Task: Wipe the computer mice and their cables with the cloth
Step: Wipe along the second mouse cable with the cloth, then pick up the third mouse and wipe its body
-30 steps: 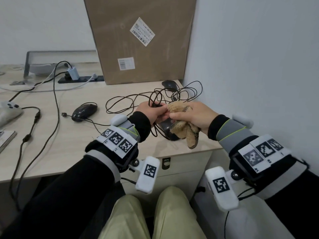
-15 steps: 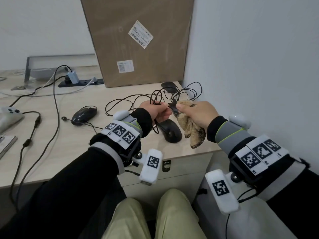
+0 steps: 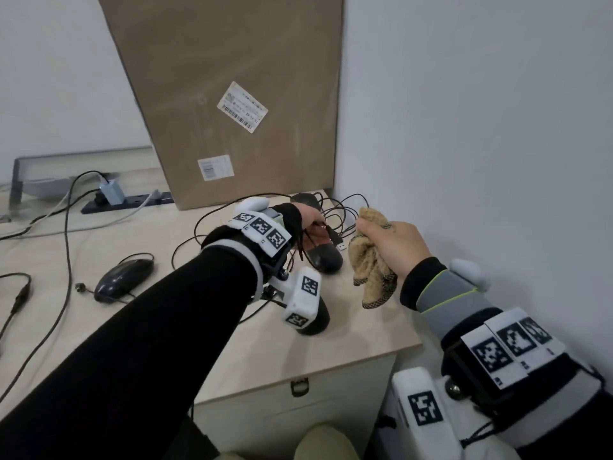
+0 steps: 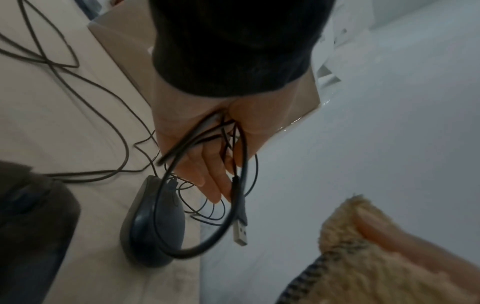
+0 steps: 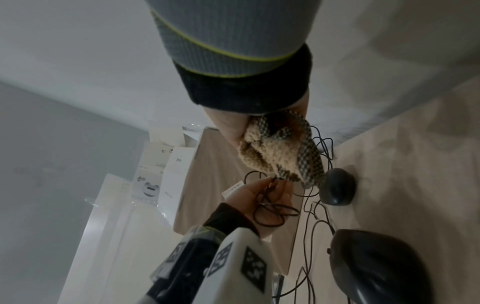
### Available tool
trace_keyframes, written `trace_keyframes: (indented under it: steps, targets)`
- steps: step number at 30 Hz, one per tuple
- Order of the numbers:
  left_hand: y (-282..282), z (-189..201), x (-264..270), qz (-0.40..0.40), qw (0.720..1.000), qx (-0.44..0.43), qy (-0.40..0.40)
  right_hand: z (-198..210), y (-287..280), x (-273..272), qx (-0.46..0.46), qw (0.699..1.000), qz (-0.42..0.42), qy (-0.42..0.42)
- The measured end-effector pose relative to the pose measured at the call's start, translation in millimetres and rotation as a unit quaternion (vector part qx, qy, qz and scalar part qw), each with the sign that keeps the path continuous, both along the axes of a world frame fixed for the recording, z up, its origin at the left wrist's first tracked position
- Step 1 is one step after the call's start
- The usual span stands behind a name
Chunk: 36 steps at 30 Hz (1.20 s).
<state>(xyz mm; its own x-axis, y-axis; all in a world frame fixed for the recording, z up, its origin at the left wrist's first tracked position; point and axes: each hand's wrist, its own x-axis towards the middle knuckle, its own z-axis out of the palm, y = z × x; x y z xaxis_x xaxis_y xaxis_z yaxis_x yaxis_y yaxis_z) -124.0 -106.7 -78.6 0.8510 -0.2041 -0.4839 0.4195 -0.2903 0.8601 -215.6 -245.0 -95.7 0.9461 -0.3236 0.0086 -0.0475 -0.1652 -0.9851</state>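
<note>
Holding a bunch of thin black cable (image 3: 332, 231) loops, my left hand (image 3: 311, 224) has its fingers only loosely bent, and the silver plug (image 4: 239, 232) at the cable's end hangs down past my fingertips. My right hand (image 3: 391, 249) squeezes the fuzzy tan cloth (image 3: 373, 273) tight, and the cloth's loose end droops below my fist. The cloth is just beside the plug but not touching it. Right under my left hand a black mouse (image 3: 323, 258) sits on the tabletop (image 3: 365, 330), near the front corner. Another black mouse (image 3: 124, 280) lies farther to the left, well apart from my hands. A third mouse (image 3: 304, 200) sits at the back by the wall, partly hidden behind my left hand, with more cable loops tangled around it. A fourth dark mouse (image 5: 374, 265) sits close below my left wrist, mostly hidden in the head view by the white wrist camera. A big brown cardboard box (image 3: 229, 94) leans at the back of the tabletop. A dark power strip (image 3: 126, 202) with plugs in it lies to the left of the box.
</note>
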Motion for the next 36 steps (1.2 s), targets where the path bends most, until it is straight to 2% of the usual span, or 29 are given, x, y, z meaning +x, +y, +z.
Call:
trace_keyframes:
  steps: [7, 11, 14, 16, 19, 21, 25, 30, 33, 36]
  targets:
    - [-34, 10, 44, -0.032, 0.991, 0.112, -0.058, -10, -6, 39, 0.059, 0.998, -0.002, 0.031]
    - [-34, 10, 54, -0.058, 0.956, 0.259, -0.122, -21, -3, 56, 0.061, 0.997, -0.010, 0.051]
    - [-27, 17, 48, -0.082, 0.937, 0.304, -0.150, -25, -3, 66, 0.044, 0.997, -0.031, 0.050]
    - [-15, 18, 50, -0.075, 0.947, 0.275, -0.147, -23, 2, 65, 0.040, 0.998, -0.033, 0.043]
    - [11, 20, 45, -0.004, 0.981, 0.172, -0.093, -14, 17, 55, 0.033, 0.999, -0.018, 0.035]
    - [28, 22, 43, 0.018, 0.985, 0.145, -0.097, -8, 24, 52, 0.035, 0.999, -0.004, 0.027]
    - [97, 19, 22, 0.085, 0.979, 0.139, -0.124, 2, 63, 46, 0.021, 0.999, 0.030, 0.028]
    - [182, -8, -4, 0.173, 0.968, 0.154, -0.101, 7, 112, 52, -0.007, 0.998, 0.056, 0.036]
    - [225, -22, -19, 0.224, 0.950, 0.186, -0.115, 19, 142, 42, -0.023, 0.997, 0.072, 0.033]
    - [260, -29, -34, 0.233, 0.931, 0.248, -0.131, 21, 167, 40, -0.023, 0.995, 0.088, 0.033]
